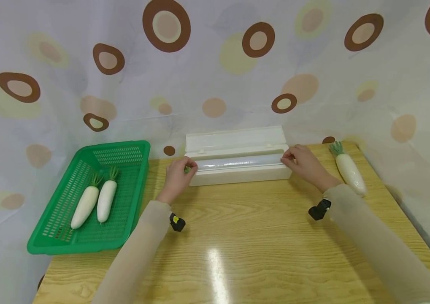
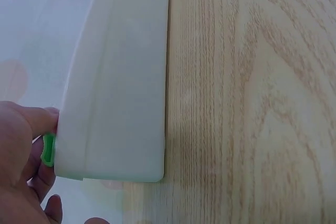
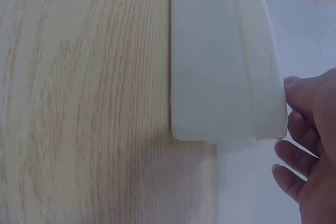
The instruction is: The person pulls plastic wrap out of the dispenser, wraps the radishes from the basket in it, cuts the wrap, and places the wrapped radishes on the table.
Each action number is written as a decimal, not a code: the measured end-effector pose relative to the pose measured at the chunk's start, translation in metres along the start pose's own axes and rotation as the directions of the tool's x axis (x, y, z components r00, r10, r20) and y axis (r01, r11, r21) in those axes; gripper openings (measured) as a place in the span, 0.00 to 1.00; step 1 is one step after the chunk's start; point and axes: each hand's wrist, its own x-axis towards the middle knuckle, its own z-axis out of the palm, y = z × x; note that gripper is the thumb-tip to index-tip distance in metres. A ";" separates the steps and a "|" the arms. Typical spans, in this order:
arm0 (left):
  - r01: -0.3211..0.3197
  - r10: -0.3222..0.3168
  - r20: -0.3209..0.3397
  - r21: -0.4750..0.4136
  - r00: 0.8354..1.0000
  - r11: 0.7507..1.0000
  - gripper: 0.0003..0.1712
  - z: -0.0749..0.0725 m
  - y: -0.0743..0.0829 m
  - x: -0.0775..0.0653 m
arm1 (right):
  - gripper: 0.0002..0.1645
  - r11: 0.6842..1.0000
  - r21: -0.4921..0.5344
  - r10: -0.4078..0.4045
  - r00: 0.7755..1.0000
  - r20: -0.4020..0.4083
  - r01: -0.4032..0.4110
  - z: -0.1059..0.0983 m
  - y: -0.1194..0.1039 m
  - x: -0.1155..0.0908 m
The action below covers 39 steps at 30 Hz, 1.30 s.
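A long white cling film box [image 1: 241,175] lies on the table with its lid [image 1: 235,137] raised at the back. Inside it, a roll of clear cling film [image 1: 239,162] runs the length of the box. My left hand [image 1: 177,177] pinches the film at the left end, thumb and forefinger together at the box's top edge. Beside those fingers a small green piece [image 2: 48,149] sticks out at the box end. At the right end my right hand [image 1: 306,164] pinches the film between thumb and forefinger, its other fingers [image 3: 294,158] loosely bent. The box wall hides the film in both wrist views.
On the left, a green basket [image 1: 143,185] holds two white radishes [image 1: 85,207] with green tops. Another white radish [image 1: 350,173], shiny as if wrapped, lies at the right. Bare wood table [image 1: 252,236] spreads before the box; a patterned curtain [image 1: 207,67] hangs close behind.
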 end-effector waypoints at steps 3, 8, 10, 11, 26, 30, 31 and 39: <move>-0.017 0.017 -0.014 -0.028 1.000 0.999 0.07 -0.001 0.000 0.001 | 0.08 1.000 -0.015 -0.004 0.999 -0.031 0.004 0.001 -0.001 0.001; -0.059 0.058 -0.023 -0.043 0.998 0.997 0.09 -0.003 0.001 0.002 | 0.10 0.999 -0.003 0.053 0.999 0.004 -0.053 -0.002 -0.002 0.006; -0.070 0.069 -0.024 -0.031 0.997 0.997 0.10 -0.004 0.002 0.003 | 0.11 0.997 -0.001 0.077 0.997 0.029 -0.077 -0.003 -0.002 0.007; -0.073 0.073 -0.025 -0.022 0.997 0.997 0.11 -0.005 0.003 0.003 | 0.11 0.996 0.000 0.085 0.996 0.037 -0.085 -0.004 -0.002 0.007; -0.064 0.063 0.009 0.055 0.998 0.996 0.08 -0.006 0.004 0.005 | 0.09 0.983 0.100 0.158 0.987 -0.008 -0.156 -0.005 -0.001 0.004; -0.057 0.057 -0.029 -0.021 0.998 0.998 0.08 -0.008 0.003 0.005 | 0.11 0.983 0.086 0.163 0.987 0.000 -0.163 -0.006 -0.001 0.006; -0.058 0.057 -0.044 -0.034 0.997 0.998 0.08 -0.008 0.003 0.006 | 0.12 0.982 0.081 0.168 0.986 0.004 -0.168 -0.006 -0.001 0.006; 0.009 -0.018 -0.104 -0.085 0.994 0.996 0.11 -0.010 0.006 0.011 | 0.16 0.970 0.117 0.214 0.977 0.007 -0.213 -0.010 -0.002 0.007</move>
